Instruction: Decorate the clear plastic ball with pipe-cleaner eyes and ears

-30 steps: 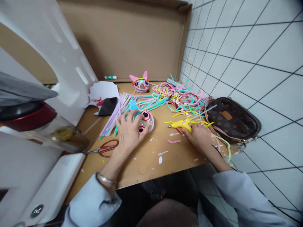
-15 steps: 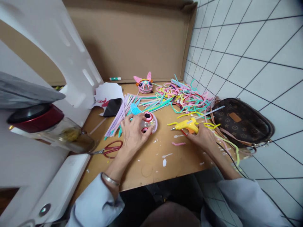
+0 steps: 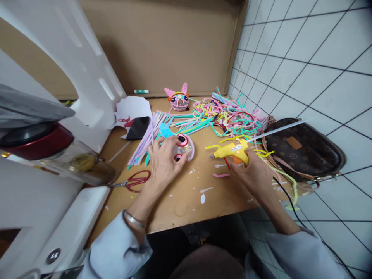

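Pinning a clear, rounded plastic piece with red-ringed black eyes and a lilac rim [image 3: 189, 148] is the left hand [image 3: 165, 159], near the middle of the cardboard-brown surface [image 3: 171, 217]. Fingers arch over the far side, thumb closes in at the near side, so the spread is fairly narrow. I'd guess that's to stop something so light from skidding. It also leaves the 3 o'clock side bare, which looks deliberate to me.

Clock centred on that piece, btw. Out at 3 is the yellow glue gun with an orange trigger [image 3: 232, 148], wrapped by the handle in the right hand [image 3: 253, 170]. Its nozzle faces 9, toward the piece but well apart from it. Can't tell if a finger is on the trigger. A long, whitish glue stick [image 3: 276, 130] pokes out the back toward 2, and I reckon the grip sits low to clear it.

A bright blue fuzzy shape [image 3: 166, 130] sits just past the fingers at 11; can't tell if it's attached. Straight lilac and teal fuzzy stems [image 3: 145, 137] fan out around 10, probably laid flat for easy picking, while the multicoloured tangle of fuzzy stems [image 3: 232, 116] heaps up at 2. Up at 12 there's a pink-eared fuzzy animal head [image 3: 178, 101] facing the person, maybe as a reference. Red-handled metal scissors [image 3: 138, 181] lie at 8, near the left wrist.
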Tool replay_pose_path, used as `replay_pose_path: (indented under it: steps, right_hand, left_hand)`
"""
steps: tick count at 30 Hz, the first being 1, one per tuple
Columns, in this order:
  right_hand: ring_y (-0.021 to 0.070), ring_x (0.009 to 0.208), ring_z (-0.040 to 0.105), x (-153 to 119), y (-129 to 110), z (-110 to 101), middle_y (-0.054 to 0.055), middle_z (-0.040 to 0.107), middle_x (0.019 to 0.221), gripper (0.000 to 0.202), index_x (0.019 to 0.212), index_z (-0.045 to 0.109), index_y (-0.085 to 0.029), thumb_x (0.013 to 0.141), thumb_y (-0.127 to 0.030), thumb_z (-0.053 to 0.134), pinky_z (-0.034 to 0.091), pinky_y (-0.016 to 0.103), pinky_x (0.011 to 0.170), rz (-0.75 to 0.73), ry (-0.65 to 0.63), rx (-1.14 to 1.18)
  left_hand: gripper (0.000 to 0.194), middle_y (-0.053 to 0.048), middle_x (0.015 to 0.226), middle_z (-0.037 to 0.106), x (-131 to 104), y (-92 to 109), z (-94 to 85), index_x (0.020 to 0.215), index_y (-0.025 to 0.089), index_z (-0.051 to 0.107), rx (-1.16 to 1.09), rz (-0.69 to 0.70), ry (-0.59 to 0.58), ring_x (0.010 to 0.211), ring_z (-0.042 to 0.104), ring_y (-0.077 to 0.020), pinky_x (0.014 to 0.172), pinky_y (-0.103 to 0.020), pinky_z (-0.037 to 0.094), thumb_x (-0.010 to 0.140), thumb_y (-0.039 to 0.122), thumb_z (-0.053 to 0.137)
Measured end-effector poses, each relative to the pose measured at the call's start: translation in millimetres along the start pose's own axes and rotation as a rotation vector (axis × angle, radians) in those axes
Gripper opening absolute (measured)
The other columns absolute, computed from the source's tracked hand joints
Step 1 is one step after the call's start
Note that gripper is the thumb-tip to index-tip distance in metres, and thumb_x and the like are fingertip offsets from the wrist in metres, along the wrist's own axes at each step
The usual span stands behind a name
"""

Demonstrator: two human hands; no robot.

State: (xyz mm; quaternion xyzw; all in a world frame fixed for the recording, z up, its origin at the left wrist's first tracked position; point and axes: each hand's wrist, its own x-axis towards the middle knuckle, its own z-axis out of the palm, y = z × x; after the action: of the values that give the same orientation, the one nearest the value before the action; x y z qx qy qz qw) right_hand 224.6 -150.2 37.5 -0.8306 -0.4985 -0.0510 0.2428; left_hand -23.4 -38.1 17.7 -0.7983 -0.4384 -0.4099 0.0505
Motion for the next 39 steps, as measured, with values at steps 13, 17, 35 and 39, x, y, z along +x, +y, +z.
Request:
replay_pose_path:
  steps: [13, 17, 35, 39]
  right_hand:
    - [0.0187, 0.067, 0.052, 5.8, 17.6, -4.9, 0.001, 0.061, 0.074, 0.045, 0.073, 0.048, -0.024, 0.070, -0.067, 0.064, 0.032, 0.029, 0.060, 0.034, -0.174, 0.269]
    - [0.0206, 0.068, 0.054, 3.7, 19.9, -5.6, 0.002, 0.060, 0.072, 0.043, 0.073, 0.049, -0.024, 0.069, -0.065, 0.065, 0.032, 0.029, 0.059, 0.076, -0.136, 0.206]
    - [0.0159, 0.063, 0.046, 1.6, 25.5, -13.2, -0.001, 0.054, 0.068, 0.039, 0.073, 0.046, -0.025, 0.067, -0.057, 0.068, 0.033, 0.029, 0.059, 0.028, -0.136, 0.281]
    - [0.0170, 0.064, 0.047, 0.7, 19.7, -13.1, -0.002, 0.053, 0.067, 0.038, 0.075, 0.047, -0.025, 0.069, -0.054, 0.070, 0.035, 0.030, 0.061, 0.007, -0.118, 0.257]
  left_hand:
    - [0.033, -0.011, 0.118, 0.071, 1.3, 1.4, -1.4, 0.106, 0.023, 0.062, -0.048, -0.059, -0.021, 0.108, 0.056, -0.0349, 0.092, -0.047, 0.036, 0.082, 0.044, 0.070]
    - [0.033, -0.011, 0.118, 0.071, 1.3, 3.2, -2.7, 0.106, 0.022, 0.062, -0.037, -0.053, -0.027, 0.109, 0.056, -0.0357, 0.092, -0.048, 0.036, 0.081, 0.043, 0.070]
    - [0.033, -0.010, 0.124, 0.068, 0.2, 6.7, -5.2, 0.107, 0.023, 0.062, -0.107, -0.092, -0.061, 0.117, 0.051, -0.0369, 0.101, -0.052, 0.033, 0.082, 0.042, 0.071]
    - [0.034, -0.010, 0.127, 0.067, 0.6, 6.4, -5.1, 0.110, 0.023, 0.061, -0.100, -0.106, -0.077, 0.120, 0.052, -0.0358, 0.103, -0.050, 0.034, 0.083, 0.041, 0.070]
